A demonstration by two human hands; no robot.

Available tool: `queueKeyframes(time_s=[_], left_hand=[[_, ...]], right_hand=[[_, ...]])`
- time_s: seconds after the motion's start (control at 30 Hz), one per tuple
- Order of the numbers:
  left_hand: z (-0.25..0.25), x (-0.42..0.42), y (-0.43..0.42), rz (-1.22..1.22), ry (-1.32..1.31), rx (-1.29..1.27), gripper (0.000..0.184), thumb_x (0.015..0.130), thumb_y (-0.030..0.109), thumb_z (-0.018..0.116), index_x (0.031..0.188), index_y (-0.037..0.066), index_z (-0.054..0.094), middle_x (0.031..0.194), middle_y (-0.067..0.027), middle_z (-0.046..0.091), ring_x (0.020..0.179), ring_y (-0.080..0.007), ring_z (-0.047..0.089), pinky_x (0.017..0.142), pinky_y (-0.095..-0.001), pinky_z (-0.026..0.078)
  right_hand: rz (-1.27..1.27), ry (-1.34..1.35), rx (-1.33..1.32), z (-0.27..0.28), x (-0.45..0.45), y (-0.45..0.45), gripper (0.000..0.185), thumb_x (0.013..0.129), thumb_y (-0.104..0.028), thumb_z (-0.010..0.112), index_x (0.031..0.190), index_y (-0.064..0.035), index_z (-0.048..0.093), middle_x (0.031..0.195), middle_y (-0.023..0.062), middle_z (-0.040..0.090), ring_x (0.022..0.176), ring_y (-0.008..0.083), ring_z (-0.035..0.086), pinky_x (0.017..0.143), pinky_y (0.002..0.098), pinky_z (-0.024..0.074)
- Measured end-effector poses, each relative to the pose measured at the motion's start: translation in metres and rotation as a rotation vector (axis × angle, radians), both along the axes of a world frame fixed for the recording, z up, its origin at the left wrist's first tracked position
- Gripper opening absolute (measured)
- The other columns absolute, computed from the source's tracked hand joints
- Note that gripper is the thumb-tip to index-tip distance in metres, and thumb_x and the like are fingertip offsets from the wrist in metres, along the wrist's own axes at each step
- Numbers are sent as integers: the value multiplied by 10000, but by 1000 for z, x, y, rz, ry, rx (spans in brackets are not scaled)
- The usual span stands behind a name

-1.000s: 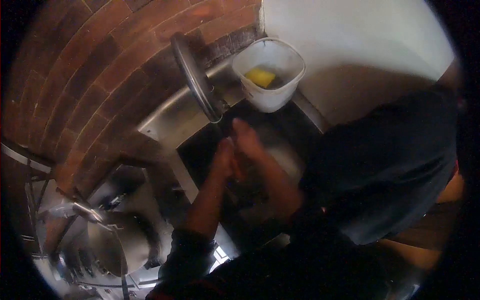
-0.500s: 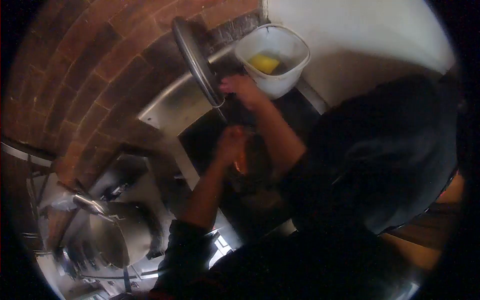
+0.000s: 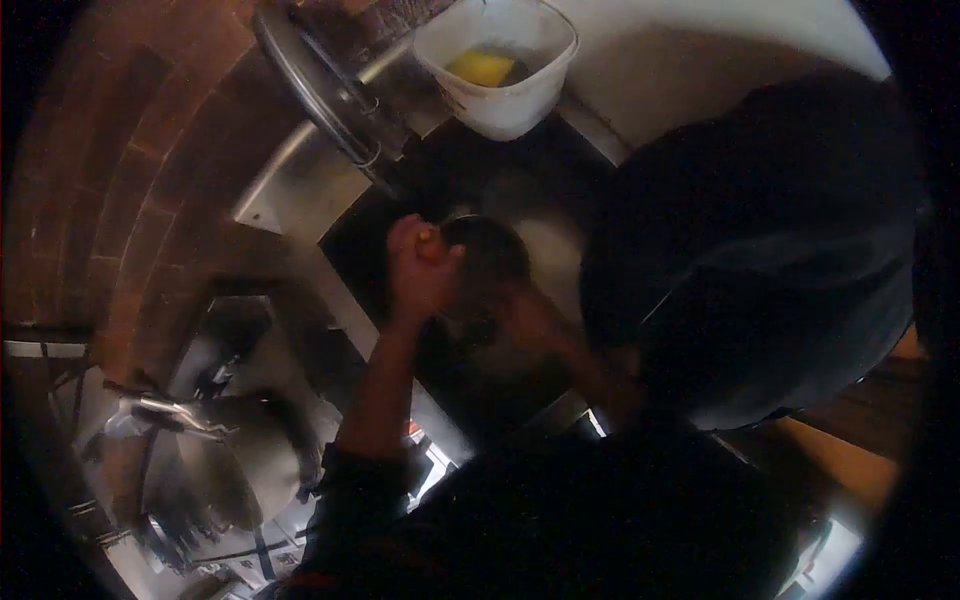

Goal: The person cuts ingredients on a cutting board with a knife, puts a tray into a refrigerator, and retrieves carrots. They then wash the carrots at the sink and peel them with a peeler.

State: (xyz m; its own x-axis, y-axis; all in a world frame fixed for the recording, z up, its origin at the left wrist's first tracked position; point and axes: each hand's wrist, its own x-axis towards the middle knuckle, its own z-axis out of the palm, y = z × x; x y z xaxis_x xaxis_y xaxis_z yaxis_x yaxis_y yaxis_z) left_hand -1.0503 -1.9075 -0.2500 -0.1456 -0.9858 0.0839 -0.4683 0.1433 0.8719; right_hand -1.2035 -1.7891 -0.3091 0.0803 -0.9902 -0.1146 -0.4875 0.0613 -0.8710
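Note:
Over the dark sink basin (image 3: 375, 235), my left hand (image 3: 428, 268) is closed in a fist, its fingers curled round something mostly hidden; a small orange-yellow spot shows among them. Beside it is a dark round thing with a thin pale rim, like a pan or bowl (image 3: 490, 245). My right hand (image 3: 528, 312) is low by this round thing, smeared and in shadow, so its fingers cannot be made out. The curved metal tap (image 3: 310, 90) reaches down towards the basin, apart from both hands.
A white plastic tub (image 3: 505, 112) with a yellow sponge (image 3: 483, 69) inside stands at the sink's far edge. Brick-like tiles (image 3: 130, 180) cover the left side. A large metal pot (image 3: 240, 465) is at lower left. Dark clothing (image 3: 760, 260) fills the right.
My right hand has left the tap and come down to the dark round thing. My left hand has moved up and left, still closed. The view has shifted, moving the tub up and left.

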Motion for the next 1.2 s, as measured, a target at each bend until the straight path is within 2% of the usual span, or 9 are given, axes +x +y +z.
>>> queueKeyframes(time_s=[0.2, 0.3, 0.37, 0.43, 0.6, 0.63, 0.67, 0.77, 1.2], left_hand=[[-65, 3, 35, -468, -620, -953, 396, 788, 188, 693, 1091, 20, 500, 1066, -145, 502, 1069, -313, 473, 1062, -441, 281], [-59, 12, 73, -721, -812, -768, 367, 819, 216, 625, 1114, 16, 535, 1193, -203, 477, 1141, -351, 427, 1054, -478, 281], [-11, -4, 79, -200, 1, -347, 255, 868, 246, 502, 1033, 82, 608, 1095, -164, 560, 1061, -327, 507, 955, -483, 367], [-51, 9, 80, -477, -434, -394, 263, 849, 235, 539, 1053, 76, 587, 1097, -174, 548, 1065, -328, 494, 959, -481, 362], [-86, 23, 107, -896, -816, -907, 506, 745, 77, 698, 1188, 38, 457, 1061, -105, 546, 930, -228, 543, 827, -395, 468], [-74, 9, 110, -679, -225, -546, 499, 765, 148, 695, 1189, 35, 457, 1091, -149, 531, 980, -269, 526, 874, -402, 437], [-65, 1, 109, -412, 326, -173, 504, 785, 220, 692, 1190, 33, 457, 1121, -193, 516, 1030, -310, 510, 920, -409, 406], [-120, 14, 82, -721, -44, 270, 586, 785, 260, 705, 1230, 1, 425, 1132, -191, 531, 993, -292, 553, 890, -385, 436], [-2, 5, 150, -478, -1, 211, 500, 714, 230, 783, 1088, 12, 532, 972, -95, 598, 870, -208, 587, 761, -340, 488]], right_hand=[[81, 178, 58, 5, 6, 30, 293, 918, -184, 463, 1157, -40, 554, 1099, 129, 612, 1004, 259, 580, 909, 382, 441], [180, 222, 211, -17, 18, 56, 309, 911, -208, 476, 1161, -43, 554, 1106, 130, 612, 1032, 269, 572, 934, 403, 422], [416, 223, 394, -51, 29, 76, 321, 906, -223, 485, 1164, -45, 554, 1111, 131, 612, 1050, 276, 566, 951, 417, 409], [1097, -207, 944, -235, 40, 51, 334, 901, -239, 494, 1167, -47, 554, 1115, 131, 612, 1068, 283, 560, 967, 431, 395], [304, 530, 317, 60, 52, 127, 472, 861, -390, 502, 1221, -87, 550, 1202, 150, 566, 1207, 381, 429, 1027, 607, 173], [290, 563, 303, 76, 55, 137, 500, 853, -420, 503, 1231, -95, 549, 1220, 154, 557, 1235, 401, 402, 1039, 642, 129], [278, 572, 320, 86, 63, 144, 500, 853, -420, 503, 1231, -95, 549, 1220, 154, 557, 1235, 401, 402, 1039, 642, 129], [453, 829, 473, 115, 86, 153, 540, 853, -488, 478, 1211, -95, 572, 1257, 200, 513, 1280, 389, 350, 1054, 635, 119], [-167, 599, -90, 114, 135, 287, 516, 829, -477, 565, 1160, -82, 598, 1281, 184, 501, 1289, 409, 332, 999, 641, 247]])
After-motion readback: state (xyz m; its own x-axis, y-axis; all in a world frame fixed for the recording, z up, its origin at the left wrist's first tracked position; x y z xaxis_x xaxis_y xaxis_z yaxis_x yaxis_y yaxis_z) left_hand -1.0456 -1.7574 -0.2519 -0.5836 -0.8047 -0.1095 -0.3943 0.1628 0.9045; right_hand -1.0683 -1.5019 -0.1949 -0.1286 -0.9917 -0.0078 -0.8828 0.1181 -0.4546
